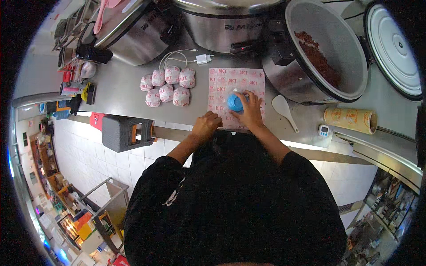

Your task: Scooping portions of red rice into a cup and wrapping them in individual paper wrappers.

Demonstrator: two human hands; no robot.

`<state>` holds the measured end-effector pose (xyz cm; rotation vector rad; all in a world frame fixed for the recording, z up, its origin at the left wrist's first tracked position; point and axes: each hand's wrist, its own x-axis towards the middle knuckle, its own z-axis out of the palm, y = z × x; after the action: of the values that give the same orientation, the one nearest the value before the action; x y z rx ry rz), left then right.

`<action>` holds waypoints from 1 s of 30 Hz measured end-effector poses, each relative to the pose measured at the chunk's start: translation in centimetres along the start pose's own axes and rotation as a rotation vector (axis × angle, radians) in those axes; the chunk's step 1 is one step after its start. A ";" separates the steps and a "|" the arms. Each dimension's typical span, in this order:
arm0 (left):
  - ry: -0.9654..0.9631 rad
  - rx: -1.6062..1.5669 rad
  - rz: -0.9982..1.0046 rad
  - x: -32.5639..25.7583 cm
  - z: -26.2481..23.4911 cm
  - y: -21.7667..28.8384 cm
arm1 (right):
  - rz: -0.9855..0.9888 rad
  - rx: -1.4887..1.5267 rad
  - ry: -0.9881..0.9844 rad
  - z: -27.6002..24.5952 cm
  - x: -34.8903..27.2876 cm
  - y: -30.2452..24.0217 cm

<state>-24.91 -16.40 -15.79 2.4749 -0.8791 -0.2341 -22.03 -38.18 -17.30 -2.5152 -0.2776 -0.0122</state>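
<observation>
A sheet of white wrapping paper with red print (217, 91) lies flat on the steel counter in front of me. My right hand (252, 110) grips a small blue cup (234, 103) that rests on the sheet, thumb and fingers around its side. Something pale shows at the cup's far edge, too small to name. My left hand (207, 126) is closed, with curled fingers at the sheet's near left corner; whether they pinch the paper is hidden. Left of the sheet sit several wrapped bundles (166, 93) in the same printed paper, grouped in two rows.
A white rice paddle (284, 111), a small timer (324, 130) and a roll of printed paper (348, 119) lie to the right. Behind stand large steel cookers (222, 33); the open cooker (284, 84) holds reddish-brown food (317, 60). A white charger (203, 59) with cable lies near the bundles.
</observation>
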 end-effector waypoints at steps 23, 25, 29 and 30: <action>0.220 -0.504 -0.279 4.2 -1.9 -1.2 | -0.204 0.027 -0.105 -5.4 -2.7 4.9; 0.284 -0.571 -0.379 4.7 -0.6 -2.4 | -0.149 0.137 -0.057 -4.3 -1.0 5.5; 0.354 -0.500 -0.423 6.4 1.1 -3.5 | -0.101 0.139 -0.052 -2.2 1.0 7.2; 0.320 -0.517 -0.499 6.4 1.5 -3.7 | -0.111 0.140 -0.057 -1.8 1.2 6.9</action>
<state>-18.39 -18.56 -18.98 2.1106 -0.0400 -0.1941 -19.37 -44.47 -19.66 -2.3609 -0.4259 0.0341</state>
